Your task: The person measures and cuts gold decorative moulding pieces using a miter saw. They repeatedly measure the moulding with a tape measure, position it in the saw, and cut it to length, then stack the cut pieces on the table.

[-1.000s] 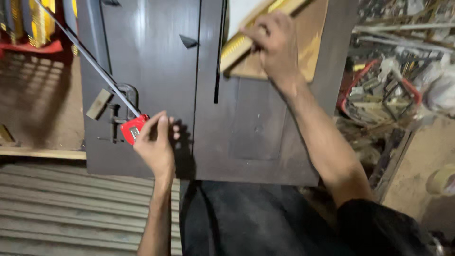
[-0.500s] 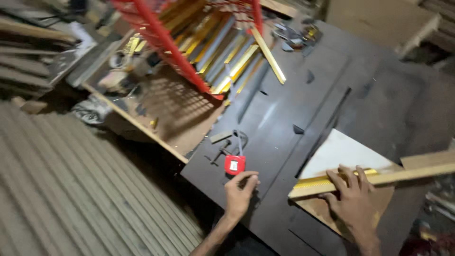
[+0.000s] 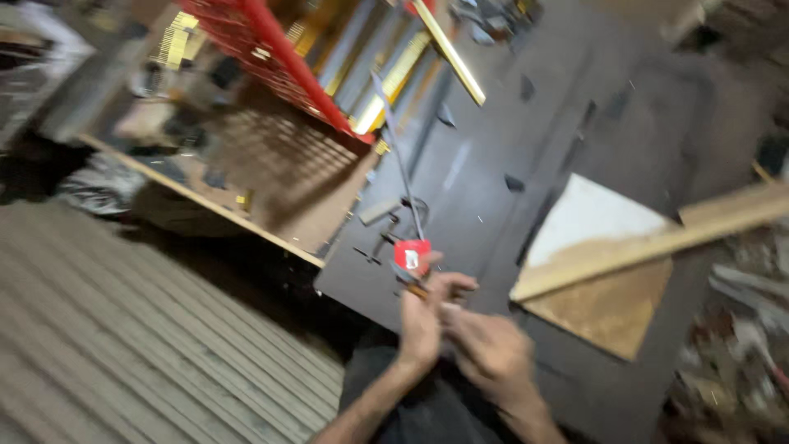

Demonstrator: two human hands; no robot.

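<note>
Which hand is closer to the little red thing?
Left. The left hand touches the red thing from just below; the right hand sits lower and further right, beside the left hand.

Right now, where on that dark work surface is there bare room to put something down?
The dark panel is bare between the red padlock and the pale board, and again above that board. It is crowded around the left hand and right hand, and by the red rack.
</note>
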